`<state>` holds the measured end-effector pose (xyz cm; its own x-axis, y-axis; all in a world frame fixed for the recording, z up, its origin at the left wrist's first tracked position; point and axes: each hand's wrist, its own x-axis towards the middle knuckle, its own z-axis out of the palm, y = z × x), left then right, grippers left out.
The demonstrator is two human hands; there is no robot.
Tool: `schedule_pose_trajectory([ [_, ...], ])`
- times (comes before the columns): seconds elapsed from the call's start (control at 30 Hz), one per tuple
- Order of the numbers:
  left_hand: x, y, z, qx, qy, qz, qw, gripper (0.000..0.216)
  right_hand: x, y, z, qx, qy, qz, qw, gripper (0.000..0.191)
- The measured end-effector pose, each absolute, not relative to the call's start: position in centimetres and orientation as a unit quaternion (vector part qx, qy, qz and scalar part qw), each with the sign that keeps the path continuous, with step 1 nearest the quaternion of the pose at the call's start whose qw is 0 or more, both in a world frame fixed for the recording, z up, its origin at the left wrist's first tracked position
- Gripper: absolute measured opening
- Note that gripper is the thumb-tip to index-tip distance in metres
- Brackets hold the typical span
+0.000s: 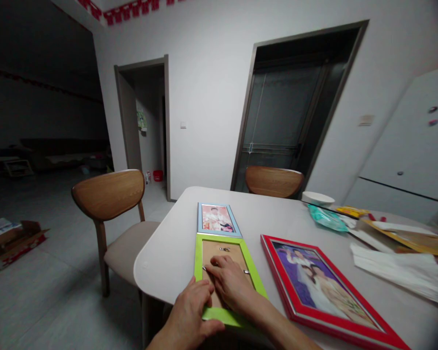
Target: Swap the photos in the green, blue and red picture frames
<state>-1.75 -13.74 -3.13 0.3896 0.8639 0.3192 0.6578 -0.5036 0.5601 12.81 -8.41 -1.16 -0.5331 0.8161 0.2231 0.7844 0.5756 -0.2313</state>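
A bright green photo frame (253,265) lies face down at the near edge of the table, its brown backing board (211,245) showing. My left hand (195,308) grips the frame's near left corner, thumb along the near bar and fingers over the left side. My right hand (231,282) rests on the backing, fingers bent together, with fingertips at a small metal clip (204,268) on the left edge. Another metal clip (246,271) shows at the right edge, and a metal hanger (225,249) near the far end. Touching the green frame's far end is a light blue photo frame (235,221), picture up.
A large red photo frame (277,272) lies picture up to the right. Farther right on the white table (164,248) are a teal plastic packet (327,218), a white bowl (317,198) and white wrapping (397,270). Wooden chairs stand left (109,192) and behind (273,181).
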Motion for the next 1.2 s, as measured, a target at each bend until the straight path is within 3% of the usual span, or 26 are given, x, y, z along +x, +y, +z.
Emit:
schedule_pose_trajectory([
  [0.23,-1.8,-13.9,-3.0,0.814,0.465,0.298,0.178,0.021,12.7,-8.6,-1.0,-0.437,-0.885,0.057,0.147,0.024],
  [0.43,-2.0,-13.6,-4.0,0.816,0.46,0.304,0.172,0.034,14.3,-6.5,-1.0,-0.508,-0.827,0.072,0.232,0.032],
  [0.67,-2.2,-13.4,-4.8,0.815,0.459,0.307,0.174,0.043,16.0,-2.4,-1.2,-0.601,-0.773,0.053,0.193,0.022],
  [0.93,-2.2,-13.5,-4.3,0.812,0.453,0.323,0.177,0.035,14.6,-0.4,-1.8,-0.616,-0.757,0.044,0.215,0.024],
  [1.2,-2.2,-13.5,-4.4,0.817,0.455,0.313,0.168,0.049,13.1,0.0,-2.6,-0.611,-0.762,0.056,0.206,0.025],
])
